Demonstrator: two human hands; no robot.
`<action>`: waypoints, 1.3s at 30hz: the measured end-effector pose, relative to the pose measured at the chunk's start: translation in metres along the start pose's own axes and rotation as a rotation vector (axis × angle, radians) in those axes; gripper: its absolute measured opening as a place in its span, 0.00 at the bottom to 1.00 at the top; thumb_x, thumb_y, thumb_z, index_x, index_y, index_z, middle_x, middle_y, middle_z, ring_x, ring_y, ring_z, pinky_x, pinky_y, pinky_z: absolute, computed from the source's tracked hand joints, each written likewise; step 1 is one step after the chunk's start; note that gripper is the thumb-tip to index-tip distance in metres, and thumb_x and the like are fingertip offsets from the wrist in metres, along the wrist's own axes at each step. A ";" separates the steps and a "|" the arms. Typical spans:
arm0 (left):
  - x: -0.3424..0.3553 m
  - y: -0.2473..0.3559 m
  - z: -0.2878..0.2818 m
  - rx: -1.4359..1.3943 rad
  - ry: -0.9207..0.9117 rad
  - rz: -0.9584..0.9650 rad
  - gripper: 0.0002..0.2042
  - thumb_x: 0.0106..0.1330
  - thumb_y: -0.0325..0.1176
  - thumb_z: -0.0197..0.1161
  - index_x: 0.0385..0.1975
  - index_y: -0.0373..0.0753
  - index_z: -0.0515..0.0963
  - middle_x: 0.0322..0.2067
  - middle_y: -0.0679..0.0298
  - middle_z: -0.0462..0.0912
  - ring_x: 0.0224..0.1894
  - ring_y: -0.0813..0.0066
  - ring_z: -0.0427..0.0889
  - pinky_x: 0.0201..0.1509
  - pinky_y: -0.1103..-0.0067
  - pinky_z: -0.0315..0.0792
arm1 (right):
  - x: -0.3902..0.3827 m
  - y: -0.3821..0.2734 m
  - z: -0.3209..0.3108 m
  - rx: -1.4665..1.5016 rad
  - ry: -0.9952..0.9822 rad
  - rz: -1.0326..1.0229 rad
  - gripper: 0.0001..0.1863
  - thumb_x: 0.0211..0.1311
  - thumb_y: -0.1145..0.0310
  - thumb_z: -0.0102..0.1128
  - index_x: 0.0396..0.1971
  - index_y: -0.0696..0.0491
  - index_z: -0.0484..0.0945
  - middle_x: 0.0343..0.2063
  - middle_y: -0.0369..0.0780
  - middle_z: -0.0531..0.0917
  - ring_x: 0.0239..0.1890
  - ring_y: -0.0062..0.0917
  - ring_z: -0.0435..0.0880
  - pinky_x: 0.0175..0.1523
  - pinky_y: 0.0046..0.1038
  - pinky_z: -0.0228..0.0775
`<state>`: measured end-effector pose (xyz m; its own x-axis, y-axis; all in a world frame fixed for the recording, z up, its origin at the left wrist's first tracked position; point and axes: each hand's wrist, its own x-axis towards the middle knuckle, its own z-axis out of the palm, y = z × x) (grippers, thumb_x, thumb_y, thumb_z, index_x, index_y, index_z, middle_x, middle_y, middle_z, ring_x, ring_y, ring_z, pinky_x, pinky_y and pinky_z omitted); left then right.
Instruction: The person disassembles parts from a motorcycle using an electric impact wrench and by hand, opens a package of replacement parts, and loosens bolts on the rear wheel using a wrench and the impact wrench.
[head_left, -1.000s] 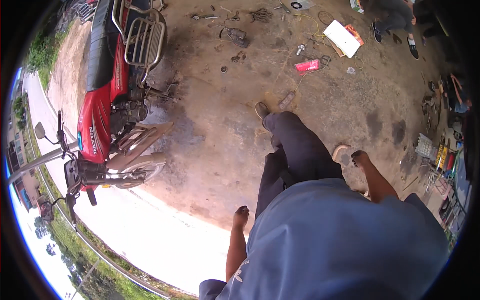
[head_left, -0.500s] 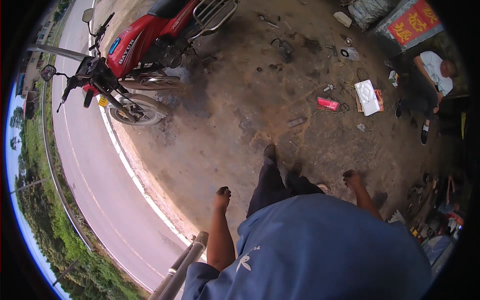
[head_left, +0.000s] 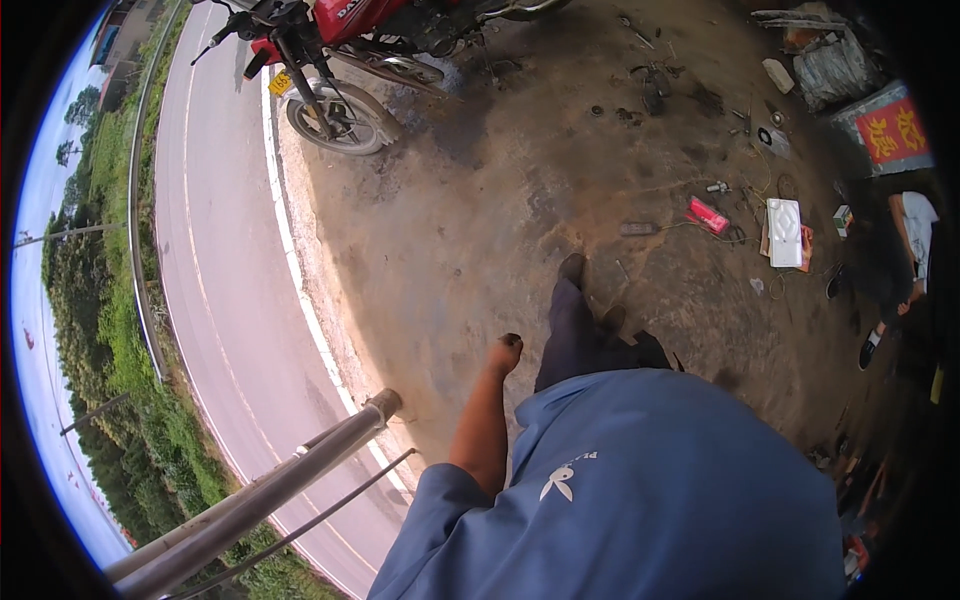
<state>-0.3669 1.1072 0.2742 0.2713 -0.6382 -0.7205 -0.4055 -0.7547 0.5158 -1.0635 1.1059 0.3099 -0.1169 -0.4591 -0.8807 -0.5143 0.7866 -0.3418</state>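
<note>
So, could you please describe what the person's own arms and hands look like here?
Only the left arm shows. It is bare from a short blue sleeve down to the left hand, with no glove, watch or ring visible. The sleeve belongs to a blue work shirt bearing a small white emblem. The right arm is out of view.

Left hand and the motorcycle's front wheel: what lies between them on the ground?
In the head view, only bare, stained ground lies between the left hand and the front wheel; no tools there.

head view, looking steeply down, dirt ground (head_left: 480, 230)
</note>
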 end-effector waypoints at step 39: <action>0.486 -0.351 -0.486 0.472 0.049 -0.208 0.17 0.56 0.44 0.68 0.37 0.36 0.85 0.40 0.47 0.87 0.46 0.45 0.85 0.54 0.59 0.78 | 0.006 -0.365 0.446 -0.109 0.370 -0.061 0.08 0.68 0.71 0.60 0.45 0.53 0.80 0.31 0.38 0.80 0.28 0.21 0.78 0.31 0.28 0.74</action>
<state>0.3318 0.9880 -0.0322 0.4244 -0.4969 -0.7570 -0.6849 -0.7230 0.0906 -0.4978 0.9995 0.2832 -0.3714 -0.6375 -0.6750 -0.6149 0.7136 -0.3357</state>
